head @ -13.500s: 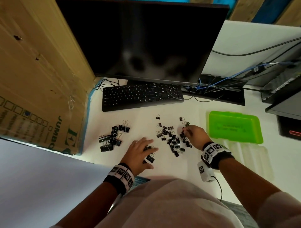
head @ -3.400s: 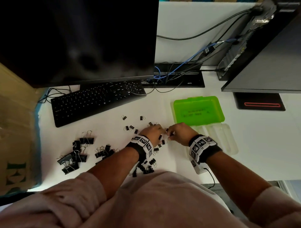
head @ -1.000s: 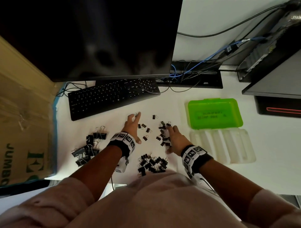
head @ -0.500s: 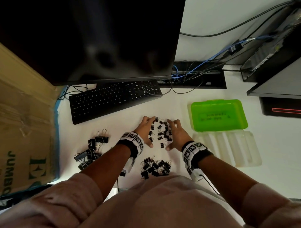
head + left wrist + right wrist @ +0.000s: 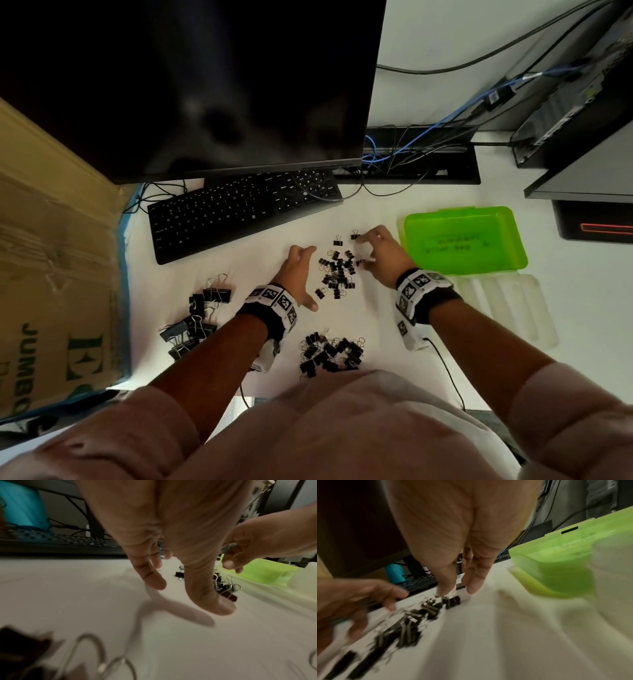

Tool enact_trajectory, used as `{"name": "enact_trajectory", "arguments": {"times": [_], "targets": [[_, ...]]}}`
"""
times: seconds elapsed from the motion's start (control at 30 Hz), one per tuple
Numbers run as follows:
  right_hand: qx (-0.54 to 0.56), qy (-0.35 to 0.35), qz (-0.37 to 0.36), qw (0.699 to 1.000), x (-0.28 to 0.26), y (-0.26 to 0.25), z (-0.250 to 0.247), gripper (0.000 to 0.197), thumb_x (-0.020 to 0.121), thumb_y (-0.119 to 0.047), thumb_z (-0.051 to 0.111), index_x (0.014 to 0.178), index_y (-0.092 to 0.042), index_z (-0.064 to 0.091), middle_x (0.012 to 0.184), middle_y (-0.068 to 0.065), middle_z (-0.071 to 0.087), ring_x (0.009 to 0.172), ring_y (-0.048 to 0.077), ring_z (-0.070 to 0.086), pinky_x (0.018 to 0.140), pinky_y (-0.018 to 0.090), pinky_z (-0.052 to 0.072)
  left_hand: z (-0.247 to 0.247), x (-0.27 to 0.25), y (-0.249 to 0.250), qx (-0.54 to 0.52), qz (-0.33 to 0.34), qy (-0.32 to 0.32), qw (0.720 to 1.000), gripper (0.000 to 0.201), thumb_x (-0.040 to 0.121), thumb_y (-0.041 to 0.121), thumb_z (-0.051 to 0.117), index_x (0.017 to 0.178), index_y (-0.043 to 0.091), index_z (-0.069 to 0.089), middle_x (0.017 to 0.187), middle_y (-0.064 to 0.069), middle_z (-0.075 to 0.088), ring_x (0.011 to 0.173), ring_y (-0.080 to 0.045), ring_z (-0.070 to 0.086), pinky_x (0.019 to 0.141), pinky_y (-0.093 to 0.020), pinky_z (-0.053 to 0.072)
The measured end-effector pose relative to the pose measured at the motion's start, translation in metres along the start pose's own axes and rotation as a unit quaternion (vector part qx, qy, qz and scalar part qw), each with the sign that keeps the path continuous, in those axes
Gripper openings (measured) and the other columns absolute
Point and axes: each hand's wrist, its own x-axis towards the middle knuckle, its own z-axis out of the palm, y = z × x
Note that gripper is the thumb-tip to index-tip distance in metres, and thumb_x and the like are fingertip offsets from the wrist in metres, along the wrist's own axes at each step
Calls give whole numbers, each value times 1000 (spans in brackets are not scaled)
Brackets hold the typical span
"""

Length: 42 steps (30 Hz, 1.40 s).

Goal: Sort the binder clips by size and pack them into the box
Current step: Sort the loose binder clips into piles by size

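Three piles of binder clips (image 5: 337, 270) are sorted on the desk (image 5: 376, 318); the green box (image 5: 464, 240) is unfilled. Left hand (image 5: 297, 274) is spread flat, empty. Right hand (image 5: 382, 258) fingers are loosely curled over small clips; grip cannot be told.

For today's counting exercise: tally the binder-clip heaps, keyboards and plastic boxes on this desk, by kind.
Binder-clip heaps: 3 (left heap, middle heap, near heap)
Keyboards: 1 (keyboard)
Plastic boxes: 1 (green-lidded box)
Total: 5

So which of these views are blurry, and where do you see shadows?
Head view: sharp, dim toward the edges. Left wrist view: left hand sharp, casting a finger shadow on the desk; near clips blurred. Right wrist view: motion-blurred, green box smeared.
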Motion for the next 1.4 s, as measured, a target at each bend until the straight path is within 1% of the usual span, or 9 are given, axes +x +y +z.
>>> {"name": "enact_trajectory", "arguments": {"times": [0.13,0.23,0.37,0.47,0.63,0.8,1.0,1.17,1.4], "targets": [[-59,-45,11,997,17,-7,-7,79,78,9,61,145,-12,24,145,12,25,114,36,54,97,41,48,6,-3,1,-4,-33,-18,999,133,53,11,90,148,18,-2,144,-5,13,130,-25,37,110,-32,34],[-53,-91,-20,994,19,-16,0,77,78,13,52,146,-11,24,142,13,34,124,33,47,103,35,41,9,3,14,-34,-28,-21,999,135,53,9,90,148,20,-5,144,-3,11,126,-28,40,108,-36,38],[-6,-94,-24,995,12,-18,1,70,85,6,49,147,-12,21,146,14,36,133,29,39,109,32,31,12,13,23,-53,-8,-12,999,117,54,6,89,147,18,18,140,-4,20,126,-27,42,109,-35,37],[-12,-67,-13,998,8,-5,-8,71,82,9,48,145,-15,26,143,13,38,128,30,44,105,34,37,8,14,20,-72,6,-8,997,110,53,2,88,143,20,27,139,-2,24,118,-25,46,104,-38,43],[-26,-94,8,995,0,6,-10,89,76,-12,75,146,-18,22,144,10,30,119,32,52,96,37,45,-11,5,1,-82,-30,62,994,90,69,-10,72,141,23,30,138,1,28,106,-20,51,96,-37,49],[-134,-105,-19,985,5,-11,3,116,60,-29,87,148,-23,12,152,8,17,132,34,37,103,49,42,-34,-6,-11,-116,-6,150,982,58,83,-18,39,129,16,46,122,3,36,93,-18,46,59,-2,43],[-253,-165,-76,950,14,-30,15,119,59,-26,87,148,-36,8,159,4,-6,145,33,8,105,57,37,-52,-32,-34,-88,14,206,974,66,78,-17,40,129,24,45,118,2,48,78,-11,50,76,-17,42],[-229,-122,-90,961,4,-33,26,77,78,-13,73,143,-26,33,156,7,9,132,36,35,104,48,42,-42,-43,-32,-112,-15,161,981,65,78,-6,63,133,22,43,123,-4,47,89,-16,52,85,-26,47],[-157,-60,-49,984,-25,-32,37,46,83,-15,65,127,-11,51,125,15,42,104,38,55,94,42,46,5,-20,10,-11,-10,-11,1000,109,60,20,87,146,25,19,145,-6,27,132,-26,36,111,-39,34]]}}
